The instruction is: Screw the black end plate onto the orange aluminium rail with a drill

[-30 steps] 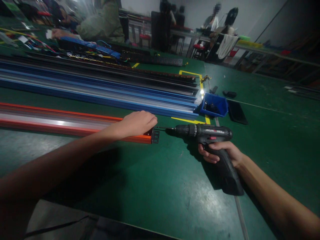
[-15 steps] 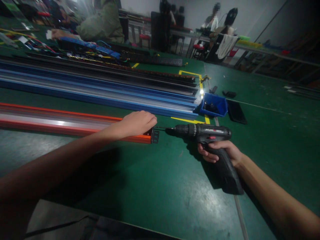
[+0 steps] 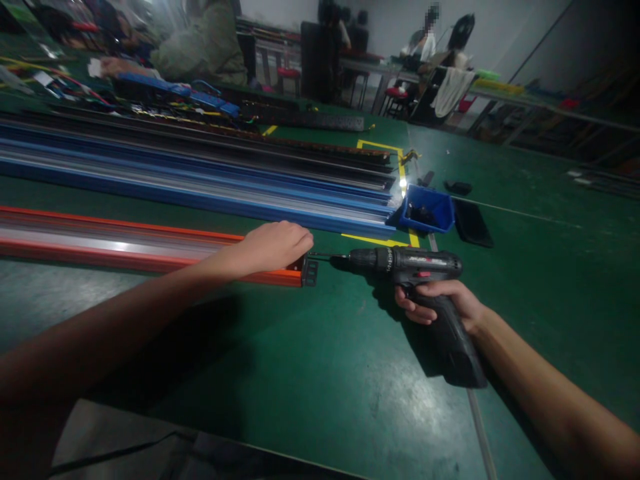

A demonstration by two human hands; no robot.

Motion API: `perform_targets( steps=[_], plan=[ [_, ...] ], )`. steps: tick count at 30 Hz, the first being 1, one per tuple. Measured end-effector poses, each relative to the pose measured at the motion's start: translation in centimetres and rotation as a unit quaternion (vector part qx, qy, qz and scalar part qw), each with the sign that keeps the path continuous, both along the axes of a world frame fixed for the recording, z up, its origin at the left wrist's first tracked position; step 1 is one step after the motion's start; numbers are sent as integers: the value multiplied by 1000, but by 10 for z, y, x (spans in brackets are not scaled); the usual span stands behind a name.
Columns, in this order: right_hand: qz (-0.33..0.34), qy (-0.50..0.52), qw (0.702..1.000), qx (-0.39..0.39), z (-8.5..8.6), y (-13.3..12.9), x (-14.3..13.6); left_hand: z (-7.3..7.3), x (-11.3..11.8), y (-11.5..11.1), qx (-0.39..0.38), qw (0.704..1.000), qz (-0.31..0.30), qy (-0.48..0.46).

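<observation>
At the near side of the green bench (image 3: 310, 373), my right hand (image 3: 463, 303) holds the black drill (image 3: 430, 265), fingers wrapped around its grip and a red switch showing above them. Its thin bit (image 3: 325, 256) points left, at the end of the orange rail (image 3: 120, 245), just beside my left knuckles. My left hand (image 3: 275, 247) rests over that end of the rail, fingers bent downward; their tips are hidden, so I cannot tell whether they grip. A slotted black end cap (image 3: 310, 273) shows there, and the rail runs off to the left, flat on the bench. Beyond it lie blue rails (image 3: 200, 180), with a blue bin (image 3: 447, 217) at their right ends and a flat black slab (image 3: 473, 222) beside the bin. Farther back are black rails (image 3: 300, 150), then loose wires (image 3: 75, 90) and a co-worker's green sleeve (image 3: 205, 50).
</observation>
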State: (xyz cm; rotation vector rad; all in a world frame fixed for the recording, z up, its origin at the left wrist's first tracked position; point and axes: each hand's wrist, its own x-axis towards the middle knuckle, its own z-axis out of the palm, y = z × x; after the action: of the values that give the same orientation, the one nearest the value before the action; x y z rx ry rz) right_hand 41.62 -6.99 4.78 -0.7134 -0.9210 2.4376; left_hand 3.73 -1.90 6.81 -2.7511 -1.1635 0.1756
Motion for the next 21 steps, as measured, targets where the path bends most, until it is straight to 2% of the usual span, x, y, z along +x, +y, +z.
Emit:
perform_targets(
  steps=[21],
  plan=[
    [-12, -20, 1000, 0, 3, -1, -2, -4, -3, 3, -13, 1000, 1, -27]
  ],
)
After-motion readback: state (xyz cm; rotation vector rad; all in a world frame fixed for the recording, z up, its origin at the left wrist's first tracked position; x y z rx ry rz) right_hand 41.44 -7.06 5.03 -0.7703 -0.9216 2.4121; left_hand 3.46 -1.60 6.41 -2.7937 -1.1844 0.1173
